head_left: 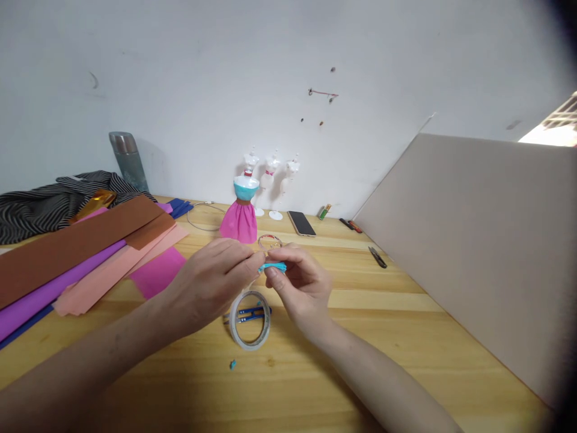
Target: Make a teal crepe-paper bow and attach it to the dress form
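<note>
Turquoise bundle (276,266) between right-hand fingers (295,257)

Our left hand (219,279) shows its back, fingers curled in and bunched at the tips. Just beside those fingertips, our right hand (303,284) pinches, thumb (277,281) beneath the forefinger (287,255). Back from the fingers, our bare left forearm (103,355) and right forearm (378,373) spread well apart.

Papery blue bundle (277,266), smooth tape roll (233,325), grained wooden table (180,391)
</note>
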A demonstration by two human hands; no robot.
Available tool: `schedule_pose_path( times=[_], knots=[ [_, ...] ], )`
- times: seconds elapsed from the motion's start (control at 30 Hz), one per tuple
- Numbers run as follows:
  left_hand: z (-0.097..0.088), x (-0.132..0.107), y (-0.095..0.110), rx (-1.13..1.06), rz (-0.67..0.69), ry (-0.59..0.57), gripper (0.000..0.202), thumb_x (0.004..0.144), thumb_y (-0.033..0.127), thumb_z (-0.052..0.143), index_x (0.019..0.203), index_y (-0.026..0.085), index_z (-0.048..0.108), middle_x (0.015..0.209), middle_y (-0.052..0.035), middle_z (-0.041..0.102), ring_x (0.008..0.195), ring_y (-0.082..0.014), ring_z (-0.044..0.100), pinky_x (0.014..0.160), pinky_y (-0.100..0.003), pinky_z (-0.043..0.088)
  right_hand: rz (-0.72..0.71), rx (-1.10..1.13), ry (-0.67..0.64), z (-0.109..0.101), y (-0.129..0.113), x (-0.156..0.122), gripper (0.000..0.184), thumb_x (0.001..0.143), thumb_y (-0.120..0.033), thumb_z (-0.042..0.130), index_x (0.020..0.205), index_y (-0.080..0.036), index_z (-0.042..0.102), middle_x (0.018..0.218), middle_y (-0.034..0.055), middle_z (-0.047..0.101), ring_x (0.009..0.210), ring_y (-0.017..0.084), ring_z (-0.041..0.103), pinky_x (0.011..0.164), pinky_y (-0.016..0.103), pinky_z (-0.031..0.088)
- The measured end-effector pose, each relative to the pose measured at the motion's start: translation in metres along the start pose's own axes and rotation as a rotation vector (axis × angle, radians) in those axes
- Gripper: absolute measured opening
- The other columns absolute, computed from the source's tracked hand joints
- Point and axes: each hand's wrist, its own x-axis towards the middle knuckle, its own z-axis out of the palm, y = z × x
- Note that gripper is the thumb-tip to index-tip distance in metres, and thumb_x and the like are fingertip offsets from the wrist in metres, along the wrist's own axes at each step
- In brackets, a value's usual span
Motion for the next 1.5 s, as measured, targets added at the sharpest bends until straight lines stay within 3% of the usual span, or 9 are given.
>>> schedule_pose_path(
  times=[0.4,0.6,0.73,0.87,1.0,1.1,1.2,1.4,1.5],
  knots=[
    [0.001,0.001,0.001,-0.136,-0.216,-0.058,0.022,0.090,0.014,0.043,0.088,0.018,0.064,0.079,-0.0033,0.067,0.071,-0.0141,0.061,0.063,-0.024,0.048,0.048,-0.034,-0.021,0.001,0.001,0.001,0.015,0.081,-0.014,0.061,0.093,-0.021,0.067,0.077,0.0014,0.061,0.062,0.012,0.054,0.051,0.026,0.047],
    [0.002,-0.001,-0.002,-0.115,-0.212,-0.164,0.028,0.092,0.012,0.038,0.081,0.016,0.063,0.072,-0.0030,0.061,0.064,-0.0136,0.056,0.057,-0.023,0.042,0.098,-0.022,-0.060,0.000,0.000,0.001,0.011,0.082,-0.016,0.062,0.090,-0.021,0.068,0.079,0.0019,0.063,0.062,0.012,0.055,0.050,0.025,0.047],
    [0.003,-0.003,-0.006,0.021,-0.112,-0.111,0.028,0.089,0.007,0.036,0.081,0.016,0.062,0.075,-0.0048,0.061,0.066,-0.0147,0.053,0.059,-0.025,0.041,0.133,0.026,-0.104,0.000,-0.002,0.003,0.012,0.085,-0.020,0.059,0.095,-0.021,0.066,0.086,0.0030,0.062,0.060,0.011,0.057,0.050,0.026,0.050],
    [0.004,-0.004,-0.011,0.108,-0.059,-0.081,0.027,0.088,0.005,0.037,0.079,0.015,0.061,0.072,-0.0052,0.060,0.065,-0.0155,0.052,0.059,-0.026,0.040,0.013,-0.061,-0.079,-0.002,0.000,0.006,0.017,0.086,-0.019,0.057,0.101,-0.022,0.065,0.100,0.0061,0.061,0.067,0.013,0.059,0.052,0.027,0.052],
    [0.008,-0.005,-0.014,0.036,-0.196,-0.103,0.023,0.087,0.010,0.042,0.079,0.016,0.063,0.068,-0.0032,0.060,0.064,-0.0145,0.054,0.061,-0.025,0.041,-0.262,-0.271,-0.016,-0.003,0.002,0.005,0.030,0.081,-0.007,0.058,0.106,-0.024,0.062,0.101,0.0071,0.060,0.070,0.014,0.058,0.052,0.026,0.050],
    [0.014,-0.005,-0.017,-0.053,-0.324,-0.114,0.023,0.086,0.013,0.043,0.075,0.016,0.064,0.063,-0.0010,0.059,0.059,-0.0127,0.052,0.058,-0.023,0.039,-0.446,-0.423,-0.087,-0.001,0.003,0.003,0.034,0.078,-0.001,0.059,0.103,-0.022,0.062,0.095,0.0074,0.062,0.082,0.018,0.061,0.064,0.031,0.055],
    [0.018,-0.005,-0.019,-0.146,-0.420,-0.117,0.024,0.084,0.014,0.045,0.069,0.015,0.063,0.056,0.0019,0.055,0.052,-0.0101,0.045,0.053,-0.022,0.033,-0.428,-0.459,-0.154,0.002,0.009,0.002,0.035,0.080,0.001,0.056,0.106,-0.021,0.061,0.096,0.0085,0.062,0.087,0.019,0.062,0.070,0.032,0.056],
    [0.018,-0.002,-0.016,-0.291,-0.577,-0.176,0.027,0.080,0.017,0.045,0.056,0.014,0.055,0.049,0.0059,0.033,0.049,-0.0073,0.029,0.047,-0.021,0.021,-0.310,-0.453,-0.144,0.003,0.025,0.001,0.034,0.083,-0.004,0.056,0.112,-0.023,0.058,0.102,0.0100,0.062,0.091,0.021,0.061,0.065,0.033,0.056],
    [0.018,-0.001,-0.015,-0.356,-0.629,-0.210,0.029,0.080,0.019,0.045,0.051,0.014,0.048,0.049,0.0059,0.031,0.048,-0.0066,0.027,0.046,-0.021,0.020,-0.287,-0.438,-0.144,0.004,0.028,0.000,0.032,0.083,-0.007,0.058,0.112,-0.022,0.058,0.102,0.0103,0.061,0.092,0.022,0.061,0.066,0.033,0.055]
  ],
)
